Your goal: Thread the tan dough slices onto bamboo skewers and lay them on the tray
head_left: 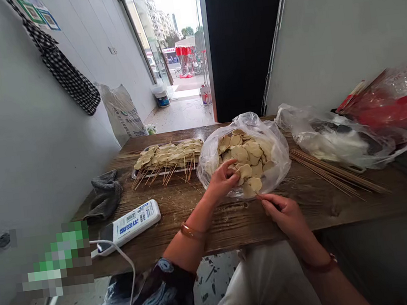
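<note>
A clear plastic bag (pixel 281 155) stands wide open on the wooden table, filled with thin, round, beige slices (pixel 240 154). My left hand (pixel 224 179) reaches over its near left rim, thumb and fingers closed on one slice (pixel 245 170). Lower down, my right hand (pixel 283 211) pinches a thin wooden skewer (pixel 258 195), mostly hidden by the fingers. At the skewer's tip, by the bag's near edge, is another slice (pixel 253 185). Left of the bag, a tray (pixel 134 173) bears rows of skewered slices (pixel 170 152), their sticks pointing towards me.
Loose bamboo skewers (pixel 340 175) lie to the right of the bag, beside another plastic bag (pixel 346 140) and red packaging (pixel 397 99). On the left are a dark grey cloth (pixel 105 194) and a white power bank (pixel 134 225) with a cable. A glass door (pixel 152 35) stands beyond the table.
</note>
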Tool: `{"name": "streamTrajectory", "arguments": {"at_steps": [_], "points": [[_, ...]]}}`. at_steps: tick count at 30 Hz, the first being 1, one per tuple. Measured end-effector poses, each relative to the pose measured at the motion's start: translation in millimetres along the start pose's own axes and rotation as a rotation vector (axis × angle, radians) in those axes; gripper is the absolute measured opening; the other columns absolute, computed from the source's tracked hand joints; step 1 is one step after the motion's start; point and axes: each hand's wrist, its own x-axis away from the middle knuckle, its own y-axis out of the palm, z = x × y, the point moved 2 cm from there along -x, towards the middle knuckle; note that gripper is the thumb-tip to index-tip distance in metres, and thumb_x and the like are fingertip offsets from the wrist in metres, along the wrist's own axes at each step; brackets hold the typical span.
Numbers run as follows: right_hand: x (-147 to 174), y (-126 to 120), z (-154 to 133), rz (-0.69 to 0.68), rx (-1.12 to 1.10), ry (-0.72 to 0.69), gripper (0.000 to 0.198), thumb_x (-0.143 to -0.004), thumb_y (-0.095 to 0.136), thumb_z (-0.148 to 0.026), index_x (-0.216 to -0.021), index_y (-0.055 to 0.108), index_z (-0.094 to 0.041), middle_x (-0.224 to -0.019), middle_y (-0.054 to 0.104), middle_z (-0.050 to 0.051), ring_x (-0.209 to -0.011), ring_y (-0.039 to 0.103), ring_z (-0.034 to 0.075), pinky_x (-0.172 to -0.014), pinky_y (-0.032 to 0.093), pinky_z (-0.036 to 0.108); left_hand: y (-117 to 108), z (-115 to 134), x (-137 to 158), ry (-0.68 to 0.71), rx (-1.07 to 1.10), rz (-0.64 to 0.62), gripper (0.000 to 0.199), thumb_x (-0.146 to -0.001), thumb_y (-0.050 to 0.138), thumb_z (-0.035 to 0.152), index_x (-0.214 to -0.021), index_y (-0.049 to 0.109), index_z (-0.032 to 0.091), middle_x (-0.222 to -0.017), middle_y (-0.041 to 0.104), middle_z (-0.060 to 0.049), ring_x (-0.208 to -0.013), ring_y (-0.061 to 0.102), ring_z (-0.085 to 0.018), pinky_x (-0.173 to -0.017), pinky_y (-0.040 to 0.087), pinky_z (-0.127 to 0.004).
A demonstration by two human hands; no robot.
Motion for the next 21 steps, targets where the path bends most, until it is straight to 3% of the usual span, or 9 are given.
{"name": "streamTrajectory", "arguments": {"at_steps": [6, 13, 21], "points": [[2, -2, 2, 0.002, -0.152, 0.111, 0.033, -0.084, 0.059, -0.037, -0.103, 0.073, -0.015, -0.056, 0.051, -0.004, -0.047, 0.042, 0.009, -0.045, 0.034, 0.021, 1, 6, 4, -0.077, 0.202, -0.019, 0.048, -0.064, 0.078, 0.042, -0.099, 0.066, 0.013, -0.083, 0.062, -0.003, -0.067, 0.052, -0.009, -0.061, 0.041, -0.022], [1, -2, 4, -0.051, -0.151, 0.111, 0.032, -0.084, 0.060, -0.038, -0.102, 0.073, -0.015, -0.056, 0.052, -0.004, -0.047, 0.042, 0.008, -0.045, 0.035, 0.021, 11, 1, 7, -0.131, 0.271, -0.085, 0.039, -0.056, 0.085, 0.037, -0.082, 0.069, 0.012, -0.076, 0.064, -0.002, -0.066, 0.053, -0.008, -0.063, 0.041, -0.020], [1, 1, 3, -0.050, -0.061, 0.074, 0.033, -0.082, 0.062, -0.041, -0.099, 0.075, -0.015, -0.059, 0.057, -0.001, -0.051, 0.048, 0.011, -0.046, 0.036, 0.021, 3, -3, 1, -0.067, 0.301, 0.040, 0.042, -0.056, 0.085, 0.031, -0.091, 0.072, 0.012, -0.077, 0.068, -0.003, -0.061, 0.055, -0.008, -0.059, 0.041, -0.020]]}}
